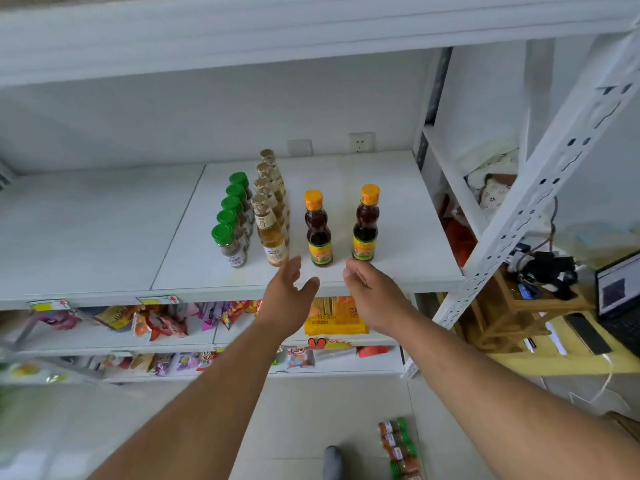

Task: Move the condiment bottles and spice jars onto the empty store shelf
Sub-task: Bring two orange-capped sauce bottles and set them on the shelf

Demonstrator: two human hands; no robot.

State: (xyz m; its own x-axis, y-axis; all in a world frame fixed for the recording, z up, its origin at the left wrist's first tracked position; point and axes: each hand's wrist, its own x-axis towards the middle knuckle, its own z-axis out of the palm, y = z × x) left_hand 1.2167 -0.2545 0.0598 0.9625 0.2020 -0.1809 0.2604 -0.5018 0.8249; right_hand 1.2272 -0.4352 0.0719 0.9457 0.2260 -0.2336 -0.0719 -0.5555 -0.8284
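Spice jars (231, 220): five, green-capped, in one file running front to back on the white shelf (398, 209); upright, close together.
Pale condiment bottles (271, 209): four, gold-capped, amber-filled, filed just right of the jars; upright, front one nearest the shelf edge.
Dark bottle, left (319, 230): orange cap, yellow-green label; upright near the front edge, apart from the pale row.
Dark bottle, right (365, 225): same make; upright, well clear of its twin, also near the front edge.
Left hand (289, 289): raised before the shelf edge, fingers straight and spread, thumb out; holding nothing; fingertips close below the front pale bottle, contact not discernible.
Right hand (370, 289): raised beside the left, fingers loosely curled, empty; fingertips just below the base of the right dark bottle, not gripping it.
Lower shelves (173, 341): stocked with coloured snack packets; yellow pack (334, 315) showing between the two forearms.
Floor (304, 410): further jars (398, 448), green-capped, lying in a row at lower right.
Side table (561, 362): yellow top, right of the shelf upright; laptop (620, 289) and cables on it.
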